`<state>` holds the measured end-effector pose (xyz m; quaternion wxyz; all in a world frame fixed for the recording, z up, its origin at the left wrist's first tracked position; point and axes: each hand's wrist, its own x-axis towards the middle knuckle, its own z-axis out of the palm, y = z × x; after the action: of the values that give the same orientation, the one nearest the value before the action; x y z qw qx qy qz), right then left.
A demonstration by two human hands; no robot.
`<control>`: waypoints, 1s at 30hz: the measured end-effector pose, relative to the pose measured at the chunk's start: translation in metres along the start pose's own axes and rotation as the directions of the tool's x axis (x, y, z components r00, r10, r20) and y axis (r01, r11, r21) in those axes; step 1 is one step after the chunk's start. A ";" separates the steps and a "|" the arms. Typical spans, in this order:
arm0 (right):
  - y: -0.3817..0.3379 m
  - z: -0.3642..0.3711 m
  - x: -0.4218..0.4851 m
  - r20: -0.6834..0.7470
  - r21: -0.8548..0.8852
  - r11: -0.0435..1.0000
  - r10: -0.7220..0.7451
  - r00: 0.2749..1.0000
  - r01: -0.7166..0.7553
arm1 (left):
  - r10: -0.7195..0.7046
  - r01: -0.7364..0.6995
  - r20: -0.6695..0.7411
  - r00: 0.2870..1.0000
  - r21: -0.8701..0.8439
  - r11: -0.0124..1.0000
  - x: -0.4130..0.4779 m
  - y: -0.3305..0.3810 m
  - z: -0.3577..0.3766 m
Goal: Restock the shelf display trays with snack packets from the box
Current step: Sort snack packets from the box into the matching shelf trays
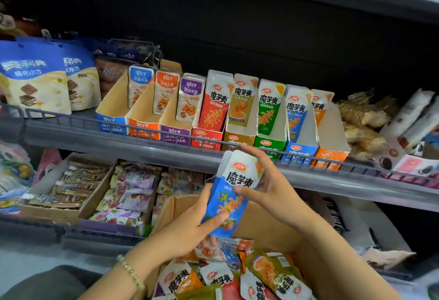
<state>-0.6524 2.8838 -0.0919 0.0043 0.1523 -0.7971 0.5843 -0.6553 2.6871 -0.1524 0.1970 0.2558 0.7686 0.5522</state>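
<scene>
Both hands (190,228) (268,188) hold upright a blue-and-white snack packet (234,192)

OCCLUSION | cardboard box (180,207): base cut off by bottom edge | blue snack packet (237,176): lower corner and right side covered by left hand (187,233), right hand (278,190) | white packs (408,114) at far right: blurred (print unreadable)

Dim, even frontal light leaves the recess (261,38) above the shelf (95,137) black, while the wide-angle edges bend and blur.
</scene>
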 end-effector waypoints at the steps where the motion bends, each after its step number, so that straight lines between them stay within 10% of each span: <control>1: -0.005 -0.008 -0.001 0.029 -0.051 0.999 0.017 0.999 -0.016 | 0.023 -0.023 0.001 1.000 0.008 1.000 0.003 0.005 0.000; 15: -0.045 -0.116 -0.014 -0.222 -0.027 0.999 -0.040 0.974 0.035 | 0.205 -0.218 0.084 0.975 0.191 0.957 0.085 0.105 0.018; 21: -0.053 -0.174 -0.001 -0.522 -0.199 0.978 -0.155 0.838 0.057 | 0.366 -0.231 -0.101 0.925 0.616 0.753 0.124 0.136 0.010; 30: -0.034 -0.192 0.052 -0.553 -0.465 0.885 -0.263 0.791 -0.030 | 0.253 -0.171 0.028 0.967 0.810 0.561 0.171 0.135 0.012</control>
<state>-0.7268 3.0413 0.0106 0.3291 0.0041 -0.8555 0.3998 -0.7605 2.8357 -0.0312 -0.0434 0.3821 0.9065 0.1745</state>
